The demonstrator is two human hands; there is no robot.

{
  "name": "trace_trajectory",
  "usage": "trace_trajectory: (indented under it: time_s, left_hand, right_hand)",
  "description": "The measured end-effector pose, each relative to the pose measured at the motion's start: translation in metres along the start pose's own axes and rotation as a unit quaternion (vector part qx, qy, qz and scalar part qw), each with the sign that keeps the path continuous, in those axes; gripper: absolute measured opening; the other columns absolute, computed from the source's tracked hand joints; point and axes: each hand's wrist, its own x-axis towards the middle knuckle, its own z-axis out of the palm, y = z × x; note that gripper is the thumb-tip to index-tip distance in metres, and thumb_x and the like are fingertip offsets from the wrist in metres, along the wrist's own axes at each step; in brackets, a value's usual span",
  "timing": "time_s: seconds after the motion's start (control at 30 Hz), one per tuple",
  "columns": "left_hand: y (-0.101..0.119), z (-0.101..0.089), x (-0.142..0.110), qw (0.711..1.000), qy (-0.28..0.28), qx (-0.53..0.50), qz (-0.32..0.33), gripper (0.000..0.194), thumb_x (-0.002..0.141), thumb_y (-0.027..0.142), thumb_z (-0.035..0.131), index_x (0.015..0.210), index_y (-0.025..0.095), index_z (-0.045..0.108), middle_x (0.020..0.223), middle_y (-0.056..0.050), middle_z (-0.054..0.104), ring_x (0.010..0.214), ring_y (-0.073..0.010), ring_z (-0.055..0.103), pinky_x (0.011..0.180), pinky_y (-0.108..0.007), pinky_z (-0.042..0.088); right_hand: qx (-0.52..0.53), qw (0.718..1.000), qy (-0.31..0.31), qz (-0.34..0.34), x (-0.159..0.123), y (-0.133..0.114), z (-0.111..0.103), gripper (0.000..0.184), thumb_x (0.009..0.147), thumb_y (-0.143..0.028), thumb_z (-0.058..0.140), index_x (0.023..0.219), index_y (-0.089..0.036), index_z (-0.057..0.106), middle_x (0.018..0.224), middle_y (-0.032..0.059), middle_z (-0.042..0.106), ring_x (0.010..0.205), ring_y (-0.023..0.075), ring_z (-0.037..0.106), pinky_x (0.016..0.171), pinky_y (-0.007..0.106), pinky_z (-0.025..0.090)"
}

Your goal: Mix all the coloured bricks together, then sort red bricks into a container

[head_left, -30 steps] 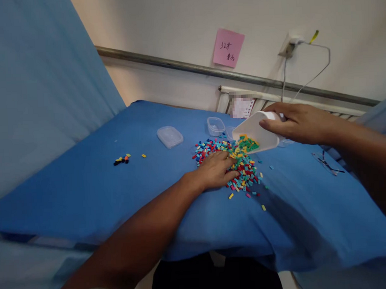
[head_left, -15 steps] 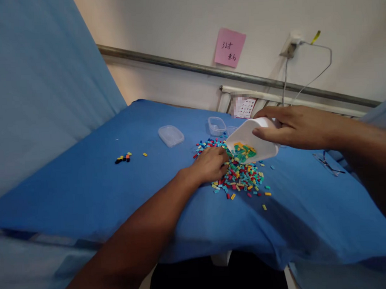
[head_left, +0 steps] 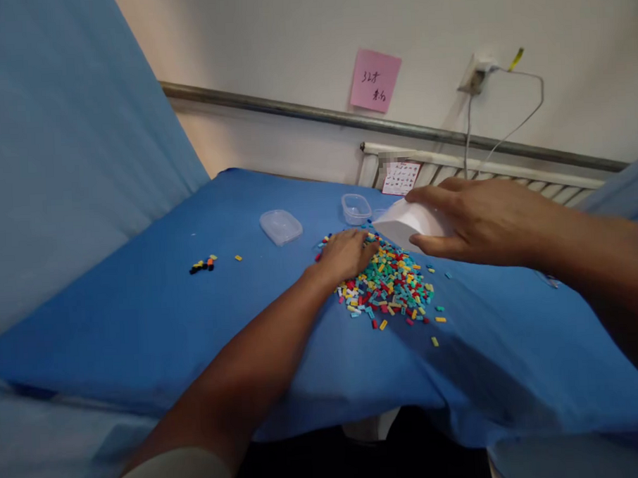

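Many small colourful toy bricks (head_left: 389, 285) lie in a loose pile on the blue cloth (head_left: 238, 320). My left hand (head_left: 347, 255) rests on the pile's left side, fingers stretched out and holding nothing I can see. Above the pile's far right, my right hand (head_left: 471, 215) grips a white plastic container (head_left: 410, 222) with thumb and fingers. The container is tilted with its mouth low toward the bricks. Its inside is mostly hidden from me.
Behind the pile sits a clear plastic tub (head_left: 356, 209), with a clear lid (head_left: 281, 226) to its left. A few black, orange and yellow bricks (head_left: 202, 264) lie farther left. A printed card (head_left: 401, 177) leans at the white radiator (head_left: 539, 185).
The green and yellow bricks seen in the container's mouth have come out onto the pile. The container has tipped further over, and my left hand's fingers have straightened.
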Motion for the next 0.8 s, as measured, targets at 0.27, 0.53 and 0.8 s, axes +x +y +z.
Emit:
trace_trajectory:
  time_s: [0.27,0.53,0.8]
  left_hand:
    - [0.033,0.006,-0.023,0.972,-0.053,0.003,0.229,0.059,0.108,0.062,0.061,0.155,0.026,0.067,0.161,-0.015,0.062,0.147,-0.037,0.06,0.124,-0.055,0.044]
    - [0.035,-0.007,-0.049,0.951,-0.119,0.023,0.284,0.06,0.107,0.067,0.059,0.157,0.035,0.065,0.178,-0.01,0.045,0.162,-0.0455,0.043,0.126,-0.069,0.038]
    - [0.056,-0.026,-0.045,0.983,0.025,-0.133,0.126,0.056,0.113,0.058,0.053,0.157,0.025,0.061,0.159,-0.016,0.065,0.14,-0.0311,0.067,0.12,-0.052,0.051]
  right_hand:
    - [-0.057,0.998,0.006,0.023,-0.043,0.001,-0.003,0.073,0.101,-0.065,0.062,0.16,-0.022,0.059,0.136,0.0214,0.074,0.104,0.043,0.078,0.08,0.055,0.065]
    - [0.159,0.96,0.095,0.208,-0.096,0.015,0.019,0.074,0.096,-0.067,0.073,0.157,-0.027,0.061,0.14,0.0148,0.075,0.098,0.0339,0.077,0.088,0.055,0.066]
    - [0.549,0.711,0.225,0.378,-0.105,-0.016,0.075,0.07,0.093,-0.065,0.077,0.15,-0.028,0.058,0.136,0.0113,0.076,0.112,0.0316,0.079,0.093,0.05,0.071]
